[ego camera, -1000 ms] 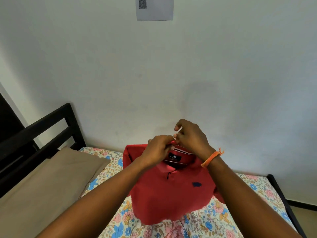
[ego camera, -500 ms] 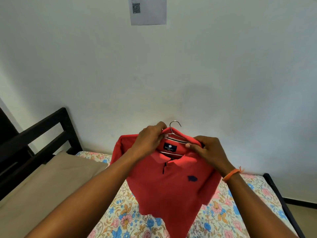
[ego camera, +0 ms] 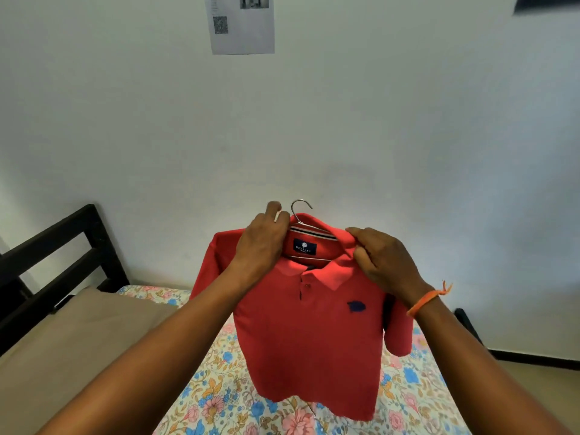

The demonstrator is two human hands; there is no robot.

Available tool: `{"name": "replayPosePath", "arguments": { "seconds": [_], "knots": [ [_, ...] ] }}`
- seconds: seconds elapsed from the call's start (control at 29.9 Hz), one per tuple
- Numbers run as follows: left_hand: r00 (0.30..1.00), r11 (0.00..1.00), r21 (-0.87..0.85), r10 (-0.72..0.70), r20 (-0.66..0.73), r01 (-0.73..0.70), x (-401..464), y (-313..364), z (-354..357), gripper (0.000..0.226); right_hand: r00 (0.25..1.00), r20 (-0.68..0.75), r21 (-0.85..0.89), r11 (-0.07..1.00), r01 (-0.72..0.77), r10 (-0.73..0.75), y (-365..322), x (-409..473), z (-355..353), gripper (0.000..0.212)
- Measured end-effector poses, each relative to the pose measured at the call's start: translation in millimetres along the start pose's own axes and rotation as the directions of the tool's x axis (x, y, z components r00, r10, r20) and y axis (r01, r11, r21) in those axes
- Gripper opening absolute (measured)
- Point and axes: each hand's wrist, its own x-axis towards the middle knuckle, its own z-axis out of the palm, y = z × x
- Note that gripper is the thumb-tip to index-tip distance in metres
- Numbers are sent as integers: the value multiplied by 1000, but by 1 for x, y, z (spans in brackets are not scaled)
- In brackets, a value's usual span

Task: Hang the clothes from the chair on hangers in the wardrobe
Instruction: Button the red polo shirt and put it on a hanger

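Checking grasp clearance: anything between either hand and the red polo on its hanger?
Nothing visible. The left hand grips the red polo at the collar beside the hanger hook; the right hand pinches the collar's other side. No wardrobe is in view.

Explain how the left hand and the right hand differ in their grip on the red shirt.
The left hand grips the red polo shirt at the collar beside the hanger hook; the right hand pinches the collar's other side, lower. Only the right wrist wears an orange band. Both hold the shirt above the bed.
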Motion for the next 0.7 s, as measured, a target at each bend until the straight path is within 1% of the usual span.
{"name": "replayPosePath", "arguments": {
  "seconds": [0.07,0.17,0.2,0.23,0.33,0.4,0.47,0.57,0.67,0.7],
  "knots": [
    [999,1000,-12,-18,-48,18,2,6,-1,25,999,-39,-49,999,6,-8,1,-8,-6,42],
    [995,997,-68,38,-90,-44,6,22,-8,25,990,-136,-193,981,-8,-19,-2,-28,-24,33],
    [993,993,-92,66,-102,-75,8,29,-11,23,985,-173,-268,963,-35,-12,-5,-35,-33,31],
    [990,989,-113,87,-110,-100,10,34,-14,20,979,-205,-352,932,-83,10,-7,-42,-41,32],
    [978,964,-198,153,-145,-180,15,56,-21,10,955,-279,-574,778,-253,105,-19,-67,-73,41],
    [965,933,-263,209,-160,-246,13,74,-29,7,935,-317,-656,676,-336,158,-32,-87,-94,46],
    [949,894,-326,264,-173,-307,7,94,-36,14,917,-350,-683,617,-390,192,-47,-107,-118,49],
    [924,803,-457,317,-215,-382,-2,121,-45,23,893,-417,-721,535,-439,171,-72,-136,-155,48],
    [892,628,-643,393,-224,-439,-15,156,-52,26,867,-462,-757,427,-495,186,-103,-172,-196,46],
    [883,554,-711,422,-208,-432,-23,173,-57,30,854,-480,-773,363,-520,202,-115,-189,-212,47]
  ]
}}
